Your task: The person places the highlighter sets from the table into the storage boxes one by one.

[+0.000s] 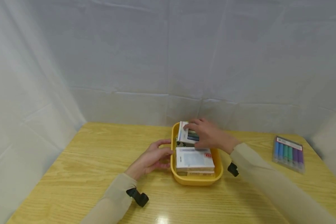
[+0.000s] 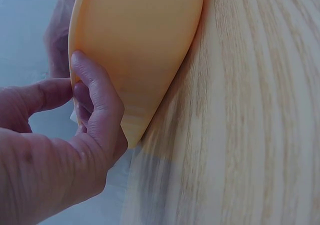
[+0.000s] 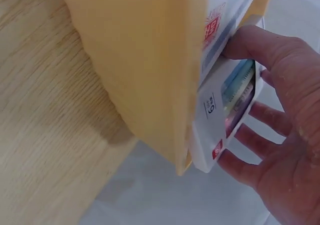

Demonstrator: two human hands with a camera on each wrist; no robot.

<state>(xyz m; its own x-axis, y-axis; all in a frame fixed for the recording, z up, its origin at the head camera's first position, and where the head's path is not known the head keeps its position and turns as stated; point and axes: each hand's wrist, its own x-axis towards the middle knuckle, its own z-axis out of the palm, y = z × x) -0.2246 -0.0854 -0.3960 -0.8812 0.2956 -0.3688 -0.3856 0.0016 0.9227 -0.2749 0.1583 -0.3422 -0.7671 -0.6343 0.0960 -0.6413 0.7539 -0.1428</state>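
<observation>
A yellow plastic basket stands on the wooden table. My left hand is at its left side; in the left wrist view the thumb and a bent index finger pinch its rim. My right hand reaches over the far end and grips a white windowed box of coloured pens. Through the window in the right wrist view, pastel pens show, with the thumb on one edge and fingertips along the other. This box lies tilted inside the basket. In front of it lies a white box with a red stamp, stacked on another box.
On the right of the table lies a clear case of blue, green and purple markers. A pale sheet hangs behind the table and along its sides. Both wrists wear black straps.
</observation>
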